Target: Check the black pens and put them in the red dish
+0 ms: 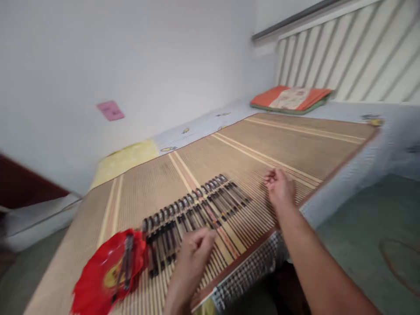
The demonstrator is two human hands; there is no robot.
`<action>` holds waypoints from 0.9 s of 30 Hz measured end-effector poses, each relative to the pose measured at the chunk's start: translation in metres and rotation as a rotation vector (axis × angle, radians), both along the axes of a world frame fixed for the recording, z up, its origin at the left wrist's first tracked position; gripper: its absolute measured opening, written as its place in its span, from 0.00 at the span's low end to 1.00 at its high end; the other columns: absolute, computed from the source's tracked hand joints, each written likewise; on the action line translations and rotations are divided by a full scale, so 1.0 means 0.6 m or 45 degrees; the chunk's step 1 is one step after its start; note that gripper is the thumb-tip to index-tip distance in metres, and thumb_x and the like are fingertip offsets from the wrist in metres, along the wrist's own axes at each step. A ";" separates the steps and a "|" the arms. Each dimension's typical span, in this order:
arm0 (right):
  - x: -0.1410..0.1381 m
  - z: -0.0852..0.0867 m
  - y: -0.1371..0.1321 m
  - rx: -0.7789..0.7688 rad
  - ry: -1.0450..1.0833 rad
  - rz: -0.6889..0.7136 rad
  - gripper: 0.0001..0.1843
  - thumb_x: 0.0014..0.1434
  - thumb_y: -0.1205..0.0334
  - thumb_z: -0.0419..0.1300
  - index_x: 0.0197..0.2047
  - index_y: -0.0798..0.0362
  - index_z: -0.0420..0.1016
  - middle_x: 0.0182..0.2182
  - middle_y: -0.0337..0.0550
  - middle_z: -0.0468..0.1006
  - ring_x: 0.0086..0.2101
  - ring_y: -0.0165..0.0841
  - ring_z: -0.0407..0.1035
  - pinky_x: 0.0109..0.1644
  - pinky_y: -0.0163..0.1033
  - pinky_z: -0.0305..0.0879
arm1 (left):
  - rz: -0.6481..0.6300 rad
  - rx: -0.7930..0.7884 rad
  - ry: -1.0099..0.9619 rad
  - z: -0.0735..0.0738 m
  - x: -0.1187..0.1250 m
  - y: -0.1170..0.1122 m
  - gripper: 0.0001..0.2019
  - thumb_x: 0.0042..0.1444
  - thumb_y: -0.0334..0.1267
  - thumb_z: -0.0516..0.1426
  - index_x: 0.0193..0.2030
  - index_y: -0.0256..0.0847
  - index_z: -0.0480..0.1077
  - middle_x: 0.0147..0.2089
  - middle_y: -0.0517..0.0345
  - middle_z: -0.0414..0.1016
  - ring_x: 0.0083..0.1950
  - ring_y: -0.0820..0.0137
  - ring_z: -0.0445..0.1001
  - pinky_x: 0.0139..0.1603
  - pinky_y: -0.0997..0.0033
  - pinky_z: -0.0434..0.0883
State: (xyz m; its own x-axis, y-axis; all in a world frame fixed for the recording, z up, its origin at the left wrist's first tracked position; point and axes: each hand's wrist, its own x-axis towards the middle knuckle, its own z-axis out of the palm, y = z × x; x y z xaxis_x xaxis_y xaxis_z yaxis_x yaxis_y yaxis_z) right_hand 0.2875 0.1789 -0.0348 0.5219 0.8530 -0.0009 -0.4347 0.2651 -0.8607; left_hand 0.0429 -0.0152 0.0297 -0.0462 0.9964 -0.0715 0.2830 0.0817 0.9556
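Observation:
On the striped mat, a row of short dark caps (pixel 179 204) lies behind a row of slim dark sticks (pixel 200 218), which look like pen barrels. My left hand (pixel 195 251) is closed, thumb on top, just in front of the sticks; whatever is in its fingers is hidden. My right hand (pixel 280 188) is to the right of both rows, above the mat, with its fingers curled in; blur hides whether it holds something small. Left of the rows stands a red scalloped plate (pixel 87 280) with several dark slim pieces (pixel 127 258) in it.
The brown striped mat (pixel 282 135) covers a bed set against a white wall. A folded orange cloth (pixel 292 98) lies at the far end by the white slatted headboard (pixel 344 52). Yellow cloth (pixel 127 159) shows along the wall. The near bed edge (pixel 243 253) runs below my hands.

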 end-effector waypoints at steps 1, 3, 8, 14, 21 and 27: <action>-0.004 0.003 -0.001 -0.004 0.057 0.012 0.18 0.59 0.49 0.64 0.27 0.51 0.66 0.22 0.33 0.68 0.21 0.24 0.63 0.24 0.29 0.61 | -0.064 -0.028 0.020 0.006 0.010 -0.007 0.26 0.59 0.56 0.59 0.18 0.45 0.56 0.21 0.64 0.53 0.25 0.71 0.53 0.28 0.68 0.52; -0.014 0.009 -0.001 -0.004 0.157 0.044 0.14 0.62 0.56 0.62 0.27 0.51 0.68 0.23 0.34 0.68 0.23 0.25 0.63 0.24 0.29 0.61 | -0.124 -0.110 0.043 0.014 0.018 -0.022 0.20 0.58 0.48 0.62 0.22 0.44 0.60 0.23 0.65 0.56 0.27 0.71 0.56 0.29 0.69 0.53; -0.037 0.013 0.003 0.015 0.295 0.077 0.17 0.66 0.65 0.57 0.24 0.51 0.70 0.23 0.38 0.68 0.25 0.28 0.64 0.26 0.34 0.61 | 0.101 -0.123 0.118 -0.006 -0.061 -0.095 0.08 0.57 0.41 0.63 0.30 0.42 0.72 0.27 0.62 0.66 0.31 0.69 0.64 0.32 0.70 0.60; -0.029 0.011 -0.002 0.027 0.327 0.102 0.22 0.65 0.67 0.55 0.20 0.46 0.72 0.24 0.40 0.65 0.26 0.31 0.61 0.24 0.38 0.57 | 0.886 -0.051 0.706 -0.041 -0.268 -0.166 0.17 0.53 0.55 0.60 0.30 0.43 0.73 0.28 0.56 0.74 0.32 0.61 0.72 0.35 0.66 0.66; -0.021 0.014 -0.001 0.022 0.396 0.093 0.19 0.64 0.67 0.55 0.22 0.48 0.72 0.24 0.39 0.66 0.25 0.30 0.60 0.24 0.36 0.58 | 0.878 -0.262 0.964 -0.046 -0.358 -0.107 0.05 0.45 0.39 0.63 0.23 0.44 0.72 0.23 0.58 0.74 0.29 0.61 0.74 0.32 0.67 0.61; -0.024 0.013 0.006 0.042 0.409 0.098 0.09 0.56 0.60 0.63 0.26 0.53 0.70 0.23 0.35 0.69 0.24 0.26 0.64 0.26 0.31 0.62 | 0.772 -0.323 1.007 -0.043 -0.376 -0.091 0.15 0.42 0.39 0.64 0.13 0.46 0.62 0.16 0.59 0.67 0.23 0.61 0.69 0.28 0.66 0.56</action>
State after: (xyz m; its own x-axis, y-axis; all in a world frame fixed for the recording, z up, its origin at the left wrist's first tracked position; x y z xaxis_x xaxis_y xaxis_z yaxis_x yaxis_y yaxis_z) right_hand 0.2728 0.1825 -0.0272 0.4335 0.8922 -0.1265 -0.7024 0.2466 -0.6677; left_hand -0.1829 -0.0699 0.0036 -0.6619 0.7496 -0.0075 0.6677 0.5941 0.4485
